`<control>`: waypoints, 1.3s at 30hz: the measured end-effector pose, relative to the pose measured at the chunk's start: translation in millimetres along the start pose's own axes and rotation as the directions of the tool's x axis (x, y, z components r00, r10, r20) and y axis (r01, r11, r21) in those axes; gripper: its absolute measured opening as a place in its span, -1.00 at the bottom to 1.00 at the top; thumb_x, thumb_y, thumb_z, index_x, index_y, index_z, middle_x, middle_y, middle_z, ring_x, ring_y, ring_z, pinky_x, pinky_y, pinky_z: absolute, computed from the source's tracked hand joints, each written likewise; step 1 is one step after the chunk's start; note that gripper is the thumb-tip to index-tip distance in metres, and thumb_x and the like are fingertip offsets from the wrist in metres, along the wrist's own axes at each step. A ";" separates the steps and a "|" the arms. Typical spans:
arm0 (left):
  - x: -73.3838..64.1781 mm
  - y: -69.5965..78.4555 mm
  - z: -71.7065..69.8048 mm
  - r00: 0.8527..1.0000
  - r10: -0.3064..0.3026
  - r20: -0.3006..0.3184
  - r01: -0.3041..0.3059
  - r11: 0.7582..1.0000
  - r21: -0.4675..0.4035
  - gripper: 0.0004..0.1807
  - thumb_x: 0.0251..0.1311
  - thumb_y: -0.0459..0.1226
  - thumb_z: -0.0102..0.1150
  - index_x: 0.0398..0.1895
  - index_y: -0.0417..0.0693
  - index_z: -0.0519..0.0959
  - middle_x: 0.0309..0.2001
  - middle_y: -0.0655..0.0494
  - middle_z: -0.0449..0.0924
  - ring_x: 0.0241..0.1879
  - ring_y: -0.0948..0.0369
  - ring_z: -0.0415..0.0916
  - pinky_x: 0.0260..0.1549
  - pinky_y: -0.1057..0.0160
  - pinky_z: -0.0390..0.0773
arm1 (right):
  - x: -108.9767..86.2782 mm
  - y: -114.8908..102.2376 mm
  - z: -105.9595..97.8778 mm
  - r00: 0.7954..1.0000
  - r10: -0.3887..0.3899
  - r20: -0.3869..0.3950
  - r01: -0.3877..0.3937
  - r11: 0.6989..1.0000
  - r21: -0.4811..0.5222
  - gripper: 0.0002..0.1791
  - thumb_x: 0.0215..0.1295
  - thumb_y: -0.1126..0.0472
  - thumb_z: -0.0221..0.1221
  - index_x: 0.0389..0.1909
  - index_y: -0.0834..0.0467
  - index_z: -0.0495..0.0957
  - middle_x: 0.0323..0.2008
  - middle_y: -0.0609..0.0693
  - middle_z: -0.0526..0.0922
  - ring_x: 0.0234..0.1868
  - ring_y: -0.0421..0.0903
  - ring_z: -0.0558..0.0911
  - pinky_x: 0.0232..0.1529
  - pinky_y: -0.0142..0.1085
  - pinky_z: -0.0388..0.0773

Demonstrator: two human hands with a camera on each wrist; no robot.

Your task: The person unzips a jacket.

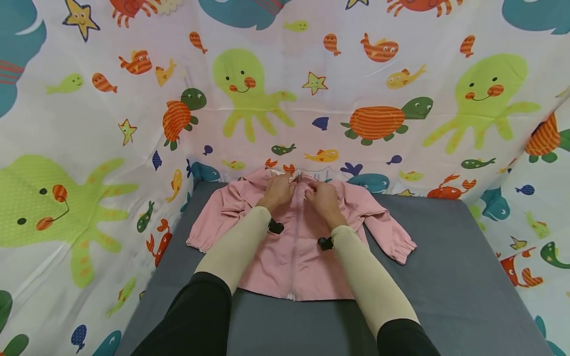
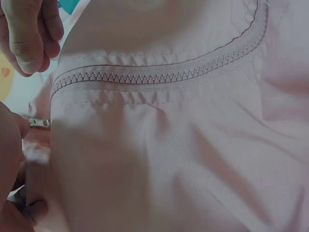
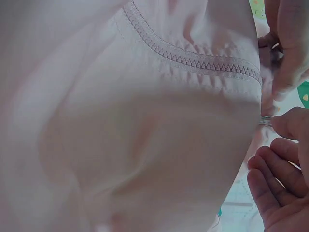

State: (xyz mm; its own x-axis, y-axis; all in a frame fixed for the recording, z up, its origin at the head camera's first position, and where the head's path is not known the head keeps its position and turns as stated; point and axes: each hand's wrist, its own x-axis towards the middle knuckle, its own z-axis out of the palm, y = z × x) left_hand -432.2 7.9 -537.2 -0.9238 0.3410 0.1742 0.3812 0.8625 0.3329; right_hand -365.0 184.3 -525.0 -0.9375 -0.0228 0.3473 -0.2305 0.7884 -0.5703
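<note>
A pink zip-up jacket (image 1: 271, 252) lies front up, sleeves spread. My left hand (image 1: 279, 192) grips cloth at the neckline, just left of the zipper (image 1: 294, 247). Across from it, my right hand (image 1: 326, 201) is at the collar's right side. The right wrist view shows the right thumb (image 3: 289, 121) meeting a small metal zipper pull (image 3: 265, 120), the other fingers loosely bent. In the left wrist view the pull is beside the left thumb; raised cloth hides part of both grips. The zipper's teeth are joined along the visible front.
The jacket rests on a grey padded surface (image 1: 445, 257). A white curtain (image 1: 311, 133) printed with sea animals stands behind it and along both sides. The jacket's right-hand sleeve (image 1: 392, 237) stretches out beside my right forearm.
</note>
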 end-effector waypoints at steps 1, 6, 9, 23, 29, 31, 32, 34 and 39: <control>-0.6 -0.9 -0.2 1.000 0.016 -0.019 -0.016 1.000 -0.003 -0.57 0.67 -0.09 0.06 0.29 -0.20 0.64 0.17 -0.13 0.78 0.21 -0.11 0.67 0.43 -0.13 0.39 | 0.0 -1.1 1.1 1.000 -0.005 -0.003 0.005 1.000 0.005 -0.61 0.43 0.24 0.32 0.23 0.19 0.78 -0.11 0.18 0.87 -0.22 0.17 0.70 -0.18 0.07 0.60; -1.2 -5.8 -2.6 0.989 0.119 -0.088 -0.125 0.990 -0.067 -0.66 0.67 -0.11 0.03 0.01 -0.05 0.78 -0.05 0.03 0.85 0.08 0.00 0.74 0.39 -0.10 0.39 | 0.9 -7.2 6.6 0.999 -0.028 -0.036 0.028 1.000 -0.006 -0.57 0.41 0.22 0.31 0.28 0.11 0.77 0.16 0.14 0.82 0.04 0.20 0.79 -0.11 0.36 0.55; 4.0 -15.8 4.2 0.983 0.149 -0.105 -0.165 0.974 -0.157 -0.66 0.64 -0.07 0.07 -0.12 -0.01 0.79 -0.17 0.05 0.84 -0.02 0.03 0.75 0.35 -0.11 0.44 | 1.7 -12.8 9.5 0.998 -0.031 -0.054 0.031 1.000 -0.001 -0.58 0.41 0.19 0.33 0.25 0.15 0.76 0.15 0.17 0.83 0.11 0.21 0.79 -0.01 0.42 0.57; -2.0 -11.7 -9.8 0.965 0.167 -0.200 -0.226 0.918 -0.325 -0.66 0.60 -0.07 0.08 -0.21 -0.02 0.77 -0.34 0.02 0.76 -0.19 -0.03 0.69 0.19 -0.24 0.51 | -0.1 -31.3 5.1 0.983 -0.102 -0.149 0.102 0.995 -0.009 -0.77 0.59 0.20 0.23 0.03 0.24 0.75 -0.06 0.22 0.80 0.03 0.24 0.74 0.13 0.11 0.68; -12.3 7.5 -32.3 0.949 0.126 -0.290 -0.229 0.905 -0.358 -0.68 0.59 -0.22 0.07 -0.27 -0.17 0.73 -0.36 -0.08 0.73 -0.20 -0.09 0.64 0.12 -0.10 0.57 | -7.7 -37.4 4.0 0.956 -0.218 -0.194 0.212 0.976 -0.051 -0.88 0.53 0.23 0.30 -0.17 0.22 0.69 -0.26 0.19 0.72 -0.17 0.22 0.70 -0.09 0.08 0.66; -12.0 10.6 -38.6 0.941 0.083 -0.327 -0.211 0.901 -0.379 -0.68 0.58 -0.22 0.07 -0.34 -0.17 0.69 -0.39 -0.06 0.69 -0.22 -0.05 0.60 -0.03 -0.01 0.55 | -14.7 -40.9 2.5 0.948 -0.269 -0.167 0.261 0.963 -0.071 -0.91 0.47 0.29 0.33 -0.28 0.21 0.65 -0.34 0.17 0.67 -0.25 0.21 0.68 -0.17 0.07 0.64; -11.5 12.1 -42.9 0.938 0.059 -0.343 -0.201 0.896 -0.395 -0.69 0.58 -0.23 0.08 -0.35 -0.16 0.68 -0.40 -0.06 0.67 -0.25 -0.04 0.59 -0.09 0.02 0.54 | -19.9 -43.4 1.2 0.946 -0.291 -0.142 0.282 0.956 -0.079 -0.90 0.44 0.32 0.33 -0.32 0.19 0.64 -0.37 0.15 0.65 -0.28 0.20 0.67 -0.21 0.06 0.62; -9.4 15.0 -53.3 0.932 0.017 -0.361 -0.179 0.890 -0.419 -0.67 0.57 -0.25 0.09 -0.43 -0.18 0.60 -0.48 -0.09 0.58 -0.32 -0.04 0.54 -0.19 0.02 0.47 | -33.5 -49.1 -2.0 0.941 -0.331 -0.072 0.324 0.942 -0.093 -0.87 0.38 0.37 0.34 -0.38 0.18 0.61 -0.41 0.13 0.61 -0.33 0.18 0.65 -0.26 0.05 0.61; 0.1 20.8 -83.1 0.933 -0.002 -0.359 -0.143 0.914 -0.379 -0.69 0.58 -0.22 0.08 -0.38 -0.13 0.63 -0.43 -0.06 0.62 -0.24 -0.08 0.58 -0.01 -0.07 0.48 | -78.0 -67.0 -14.7 0.923 -0.377 0.082 0.385 0.909 -0.159 -0.82 0.36 0.36 0.35 -0.42 0.13 0.58 -0.46 0.07 0.58 -0.38 0.14 0.67 -0.33 0.03 0.63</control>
State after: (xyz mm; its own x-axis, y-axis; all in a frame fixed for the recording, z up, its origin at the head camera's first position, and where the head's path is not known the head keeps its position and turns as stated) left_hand -421.3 -5.2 -453.2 -0.8500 0.1821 0.4944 0.4949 0.5977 0.6308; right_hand -272.6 142.3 -502.9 -0.7996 -0.3683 0.4743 -0.5289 0.8059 -0.2660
